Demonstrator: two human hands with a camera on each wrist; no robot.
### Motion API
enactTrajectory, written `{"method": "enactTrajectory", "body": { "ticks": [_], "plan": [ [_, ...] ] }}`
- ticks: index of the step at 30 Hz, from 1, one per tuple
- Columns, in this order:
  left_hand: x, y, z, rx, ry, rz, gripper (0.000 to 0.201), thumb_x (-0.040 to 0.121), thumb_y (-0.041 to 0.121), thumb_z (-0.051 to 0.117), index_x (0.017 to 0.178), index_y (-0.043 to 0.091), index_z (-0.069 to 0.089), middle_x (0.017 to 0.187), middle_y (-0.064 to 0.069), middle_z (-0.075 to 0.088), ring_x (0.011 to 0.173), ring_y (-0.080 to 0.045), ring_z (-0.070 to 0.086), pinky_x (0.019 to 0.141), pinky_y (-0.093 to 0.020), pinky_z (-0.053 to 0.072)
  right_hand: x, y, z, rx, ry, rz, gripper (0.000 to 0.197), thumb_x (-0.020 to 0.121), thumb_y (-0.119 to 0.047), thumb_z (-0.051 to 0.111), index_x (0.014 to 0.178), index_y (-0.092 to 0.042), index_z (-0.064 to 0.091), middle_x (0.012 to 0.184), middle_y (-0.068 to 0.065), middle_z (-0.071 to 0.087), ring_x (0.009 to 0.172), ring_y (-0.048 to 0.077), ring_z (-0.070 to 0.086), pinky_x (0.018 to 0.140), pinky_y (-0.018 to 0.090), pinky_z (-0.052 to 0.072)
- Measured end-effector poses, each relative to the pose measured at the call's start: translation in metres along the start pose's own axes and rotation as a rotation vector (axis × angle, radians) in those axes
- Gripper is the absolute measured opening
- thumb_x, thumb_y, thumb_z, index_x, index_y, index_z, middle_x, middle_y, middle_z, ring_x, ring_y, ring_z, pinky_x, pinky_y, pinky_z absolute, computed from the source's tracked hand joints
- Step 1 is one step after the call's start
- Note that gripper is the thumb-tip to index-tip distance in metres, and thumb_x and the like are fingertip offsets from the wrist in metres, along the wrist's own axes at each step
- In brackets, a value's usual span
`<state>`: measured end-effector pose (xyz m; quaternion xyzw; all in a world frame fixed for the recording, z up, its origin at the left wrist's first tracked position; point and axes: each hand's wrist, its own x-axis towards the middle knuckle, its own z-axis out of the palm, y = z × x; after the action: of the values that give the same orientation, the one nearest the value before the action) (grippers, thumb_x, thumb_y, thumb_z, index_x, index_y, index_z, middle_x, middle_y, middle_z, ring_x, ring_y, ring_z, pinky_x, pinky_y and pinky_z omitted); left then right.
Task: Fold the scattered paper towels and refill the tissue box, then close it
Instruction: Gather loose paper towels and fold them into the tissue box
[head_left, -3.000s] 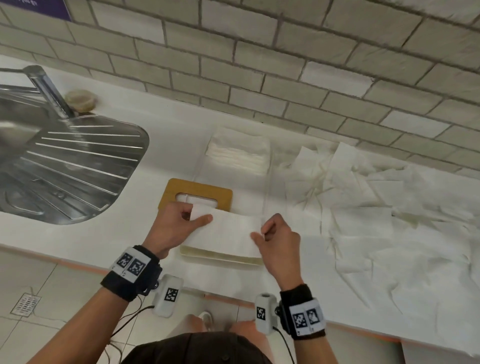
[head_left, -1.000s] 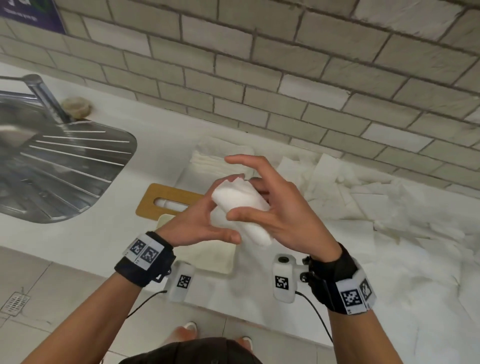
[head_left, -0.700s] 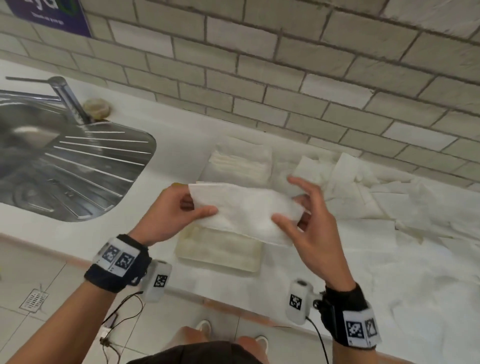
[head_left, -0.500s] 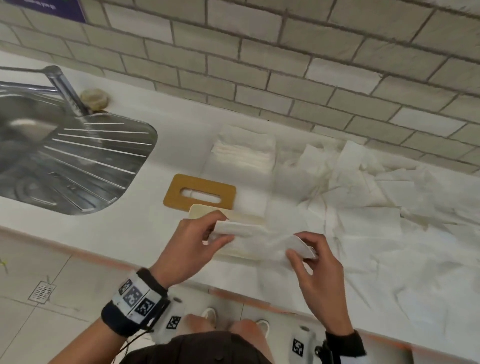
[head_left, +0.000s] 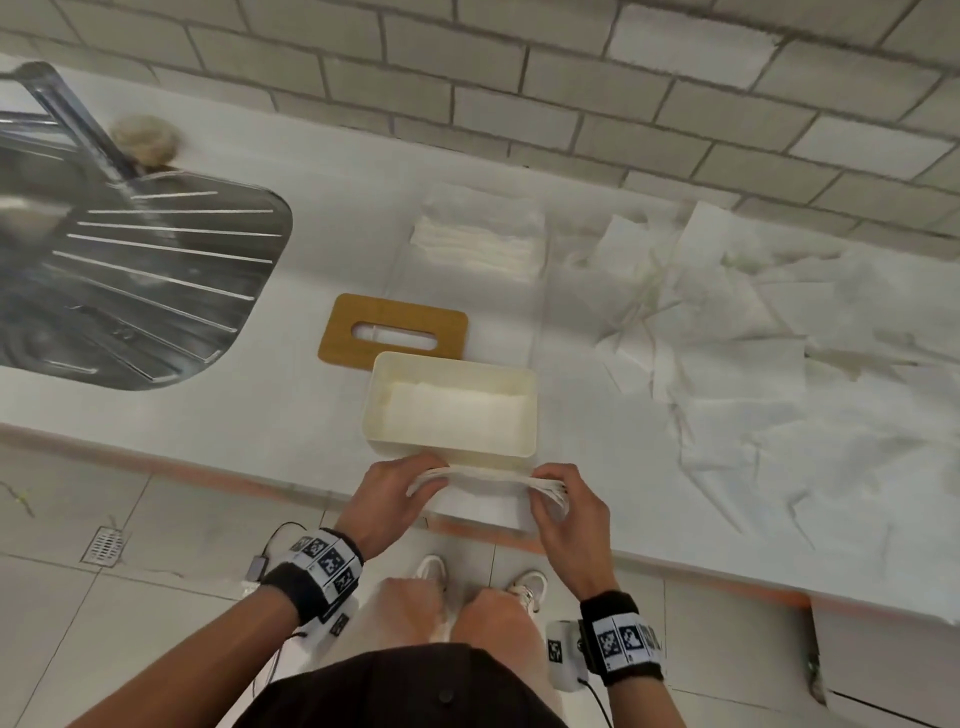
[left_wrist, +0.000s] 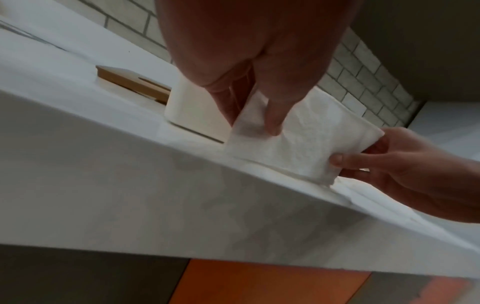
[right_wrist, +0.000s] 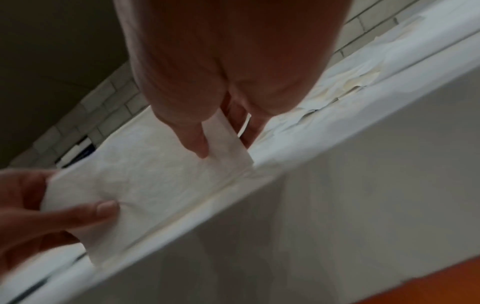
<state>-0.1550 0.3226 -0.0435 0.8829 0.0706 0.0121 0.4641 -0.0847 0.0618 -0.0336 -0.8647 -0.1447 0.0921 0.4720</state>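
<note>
A folded white paper towel (head_left: 485, 475) stands on edge at the counter's front rim, just in front of the open cream tissue box (head_left: 452, 371). My left hand (head_left: 402, 486) pinches its left end and my right hand (head_left: 558, 491) pinches its right end. The left wrist view shows the towel (left_wrist: 298, 142) held between thumb and fingers; the right wrist view shows the towel (right_wrist: 155, 181) the same way. Folded towels lie inside the box. The wooden slotted lid (head_left: 392, 332) lies flat behind the box on the left. Scattered unfolded towels (head_left: 753, 353) cover the counter to the right.
A stack of folded towels (head_left: 478, 239) sits near the brick wall behind the lid. A steel sink drainer (head_left: 140, 280) and tap (head_left: 78, 119) are at the left. Below the counter edge (head_left: 156, 447) are floor tiles and my feet.
The towel went from rolled in the air, to spread out between both hands, to folded narrow. Both hands have brought it down to the counter's front edge, uncovering the box.
</note>
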Motion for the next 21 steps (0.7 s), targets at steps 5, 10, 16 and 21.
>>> {"method": "enactTrajectory", "body": {
  "ticks": [5,10,16,21],
  "plan": [
    [0.002,0.009,-0.002,-0.078,0.08,0.022,0.017,0.097,0.018,0.078,0.111,0.023,0.07,0.108,0.02,0.074,0.107,-0.002,0.072,0.097,-0.024,0.056,0.006,-0.01,-0.005,0.075,0.084,0.004,0.048,0.088,0.001,0.079,0.122,-0.027,0.06,0.113,-0.013,0.073,0.114,0.016,0.07,0.098,0.022,0.052],
    [0.001,0.019,-0.013,-0.042,0.107,0.0,0.021,0.097,0.027,0.077,0.112,0.03,0.063,0.108,0.026,0.07,0.098,0.0,0.07,0.085,-0.032,0.058,0.008,-0.011,-0.004,0.107,0.099,0.082,0.045,0.097,-0.009,0.077,0.124,-0.034,0.052,0.112,-0.021,0.069,0.104,0.011,0.071,0.086,0.036,0.059],
    [0.018,0.067,-0.083,-0.036,0.373,0.026,0.042,0.089,0.025,0.086,0.119,0.032,0.057,0.105,0.022,0.071,0.089,0.003,0.07,0.078,-0.008,0.052,0.026,-0.076,-0.016,0.214,0.328,-0.047,0.057,0.101,-0.01,0.074,0.143,-0.033,0.043,0.104,-0.004,0.07,0.095,0.014,0.075,0.088,0.019,0.058],
    [0.062,0.052,-0.095,0.257,0.259,-0.106,0.054,0.093,0.024,0.08,0.129,0.028,0.041,0.101,-0.008,0.072,0.083,-0.029,0.067,0.074,-0.037,0.051,0.07,-0.081,0.015,-0.38,0.244,-0.158,0.053,0.1,-0.018,0.065,0.14,-0.042,0.041,0.084,-0.011,0.069,0.083,0.017,0.063,0.079,0.038,0.045]
  ]
}}
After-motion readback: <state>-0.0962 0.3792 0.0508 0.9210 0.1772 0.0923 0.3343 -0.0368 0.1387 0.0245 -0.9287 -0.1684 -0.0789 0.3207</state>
